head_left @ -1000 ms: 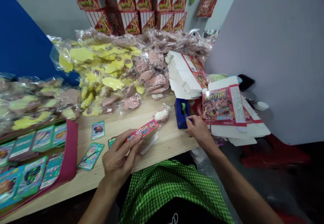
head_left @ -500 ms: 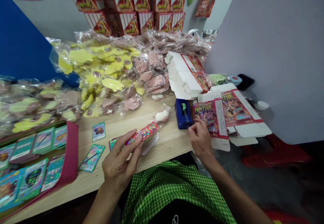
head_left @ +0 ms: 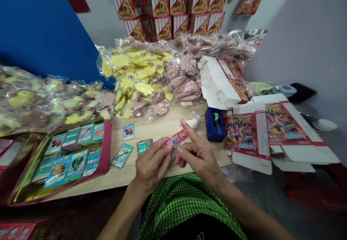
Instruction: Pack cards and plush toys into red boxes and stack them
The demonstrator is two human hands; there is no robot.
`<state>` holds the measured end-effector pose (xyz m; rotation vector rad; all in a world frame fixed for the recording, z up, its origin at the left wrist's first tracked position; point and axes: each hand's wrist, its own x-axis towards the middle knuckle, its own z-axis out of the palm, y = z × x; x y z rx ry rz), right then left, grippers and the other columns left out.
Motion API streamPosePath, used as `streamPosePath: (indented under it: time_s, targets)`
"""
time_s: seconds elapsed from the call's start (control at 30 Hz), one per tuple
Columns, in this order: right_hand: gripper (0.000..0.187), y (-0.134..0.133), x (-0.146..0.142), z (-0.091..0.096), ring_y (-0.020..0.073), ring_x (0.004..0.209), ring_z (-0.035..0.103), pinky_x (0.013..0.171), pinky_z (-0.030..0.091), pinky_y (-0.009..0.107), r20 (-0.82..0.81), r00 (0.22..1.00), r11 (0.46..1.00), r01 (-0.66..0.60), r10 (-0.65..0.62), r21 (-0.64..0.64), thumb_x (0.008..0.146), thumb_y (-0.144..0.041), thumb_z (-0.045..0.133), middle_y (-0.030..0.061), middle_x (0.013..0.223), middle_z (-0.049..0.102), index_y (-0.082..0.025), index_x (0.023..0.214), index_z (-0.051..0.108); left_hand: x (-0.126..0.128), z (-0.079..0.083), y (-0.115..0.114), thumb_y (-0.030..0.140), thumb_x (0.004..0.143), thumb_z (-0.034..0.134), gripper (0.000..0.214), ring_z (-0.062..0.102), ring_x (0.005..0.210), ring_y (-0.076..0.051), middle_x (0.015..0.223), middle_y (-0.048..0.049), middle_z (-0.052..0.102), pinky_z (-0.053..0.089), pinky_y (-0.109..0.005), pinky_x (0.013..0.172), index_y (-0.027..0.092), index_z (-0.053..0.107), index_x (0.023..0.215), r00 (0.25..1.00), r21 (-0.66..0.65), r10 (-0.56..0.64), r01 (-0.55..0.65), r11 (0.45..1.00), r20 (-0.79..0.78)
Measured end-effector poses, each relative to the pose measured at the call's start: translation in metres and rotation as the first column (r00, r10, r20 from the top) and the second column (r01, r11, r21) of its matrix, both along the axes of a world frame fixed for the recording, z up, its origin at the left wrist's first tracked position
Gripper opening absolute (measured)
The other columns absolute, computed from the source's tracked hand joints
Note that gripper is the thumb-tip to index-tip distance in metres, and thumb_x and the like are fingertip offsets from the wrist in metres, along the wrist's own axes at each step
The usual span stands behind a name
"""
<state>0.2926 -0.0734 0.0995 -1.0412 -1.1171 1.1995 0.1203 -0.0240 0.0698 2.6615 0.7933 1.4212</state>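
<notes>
My left hand [head_left: 153, 160] is closed on a narrow red printed box [head_left: 177, 138] with shiny lettering, held just above the table. At the box's right end is my right hand [head_left: 200, 157]; its index finger points up and away, the thumb is apart from it, and the other fingers are curled. Whether a bit of tape clings to a finger cannot be made out. Behind the fingers lies a white bagged plush toy [head_left: 193, 123]. A blue tape dispenser [head_left: 214, 129] stands right of my hands. Shiny cards [head_left: 144, 146] lie left of the box.
A pink-rimmed tin [head_left: 106, 153] of card stacks sits at the left. Bagged yellow [head_left: 143, 88] and pink plush toys [head_left: 185, 88] pile up behind. Flattened red cartons [head_left: 245, 131] overhang the right table edge, and red boxes [head_left: 177, 1] are stacked at the back.
My right hand has left the tape dispenser and moved left to the end of the red box. My left hand still holds the box. The view has turned left.
</notes>
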Motion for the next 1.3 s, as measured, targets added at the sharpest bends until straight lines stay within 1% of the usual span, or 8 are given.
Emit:
streamPosePath:
  time_s: [0.4, 0.7, 0.8, 0.9, 0.97, 1.03, 1.17, 1.3]
  targets:
    - [0.092, 0.009, -0.003, -0.016, 0.0153, 0.059, 0.062, 0.059, 0.055, 0.029, -0.040, 0.999, 0.999, 0.001, -0.002, -0.034, 0.089, -0.030, 0.063, -0.0048, 0.065, 0.066, -0.012, 0.166, 0.015, -0.001, 0.015, 0.006, 0.008, 0.094, 0.060, 0.030, 0.072, 0.101, -0.017, 0.112, -0.0108, 0.072, 0.061, -0.026, 0.082, 0.018, 0.068, 0.121, 0.993, -0.215, -0.120, 0.121, 0.969, 0.018]
    - [0.086, 0.009, -0.010, -0.021, 0.0192, 0.058, 0.061, 0.060, 0.056, 0.035, 0.216, 0.974, 0.998, 0.065, -0.068, 0.021, 0.093, -0.021, 0.050, -0.0033, 0.067, 0.063, -0.016, 0.166, 0.005, 0.018, 0.043, 0.025, 0.029, 0.096, 0.063, 0.012, 0.067, 0.067, -0.013, 0.078, 0.0000, 0.071, 0.052, -0.023, 0.062, 0.020, 0.066, 0.088, 0.994, -0.485, -0.085, 0.040, 0.873, -0.071]
    - [0.080, -0.002, 0.026, -0.006, 0.0263, 0.081, 0.067, 0.078, 0.058, 0.047, 0.626, 0.730, 0.960, 0.170, -0.274, 0.222, 0.091, -0.016, 0.049, 0.0097, 0.095, 0.072, -0.020, 0.165, 0.018, 0.009, 0.043, 0.031, 0.037, 0.096, 0.061, 0.017, 0.067, 0.065, -0.014, 0.081, -0.0001, 0.072, 0.053, -0.023, 0.058, 0.021, 0.067, 0.095, 0.995, -0.399, -0.022, -0.017, 0.917, -0.094]
    - [0.065, -0.018, 0.091, 0.011, 0.0388, 0.120, 0.057, 0.102, 0.047, 0.063, 0.795, 0.185, 0.784, 0.398, -0.577, 0.476, 0.094, -0.021, 0.047, 0.0210, 0.129, 0.062, -0.018, 0.158, 0.036, -0.012, 0.037, 0.039, 0.045, 0.090, 0.068, 0.025, 0.069, 0.066, -0.016, 0.086, -0.0008, 0.074, 0.056, -0.025, 0.055, 0.023, 0.068, 0.102, 0.980, -0.428, 0.179, -0.126, 0.895, 0.084]
    - [0.066, -0.026, 0.133, 0.014, 0.0470, 0.127, 0.051, 0.103, 0.041, 0.071, 0.828, -0.120, 0.654, 0.555, -0.548, 0.513, 0.093, -0.027, 0.051, 0.0272, 0.133, 0.057, -0.011, 0.156, 0.038, -0.023, 0.030, 0.042, 0.048, 0.085, 0.074, 0.031, 0.070, 0.068, -0.018, 0.086, -0.0006, 0.074, 0.058, -0.026, 0.054, 0.025, 0.067, 0.104, 0.906, -0.526, 0.325, -0.144, 0.838, 0.270]
    - [0.069, -0.027, 0.161, 0.008, 0.0523, 0.126, 0.050, 0.098, 0.040, 0.075, 0.877, -0.234, 0.619, 0.633, -0.419, 0.465, 0.091, -0.028, 0.053, 0.0319, 0.130, 0.057, -0.003, 0.153, 0.039, -0.027, 0.020, 0.043, 0.053, 0.082, 0.076, 0.036, 0.070, 0.067, -0.018, 0.082, 0.0000, 0.073, 0.060, -0.026, 0.054, 0.024, 0.066, 0.102, 0.848, -0.638, 0.407, -0.110, 0.762, 0.339]
    - [0.065, -0.013, 0.177, -0.009, 0.0472, 0.114, 0.060, 0.095, 0.044, 0.069, 0.923, -0.169, 0.685, 0.627, -0.346, 0.371, 0.083, -0.016, 0.049, 0.0267, 0.115, 0.067, -0.004, 0.148, 0.045, -0.020, -0.013, 0.035, 0.071, 0.077, 0.070, 0.053, 0.070, 0.063, -0.020, 0.074, -0.0014, 0.072, 0.060, -0.028, 0.053, 0.021, 0.061, 0.095, 0.889, -0.806, 0.414, -0.095, 0.585, 0.195]
    - [0.064, -0.016, 0.208, 0.011, 0.0346, 0.089, 0.069, 0.082, 0.054, 0.050, 0.842, 0.095, 0.656, 0.675, -0.531, 0.338, 0.082, -0.017, 0.054, 0.0178, 0.106, 0.072, -0.012, 0.145, 0.048, -0.020, -0.046, 0.025, 0.076, 0.077, 0.061, 0.056, 0.071, 0.062, -0.024, 0.073, -0.0038, 0.072, 0.058, -0.032, 0.050, 0.023, 0.055, 0.093, 0.895, -0.821, 0.445, -0.226, 0.525, 0.038]
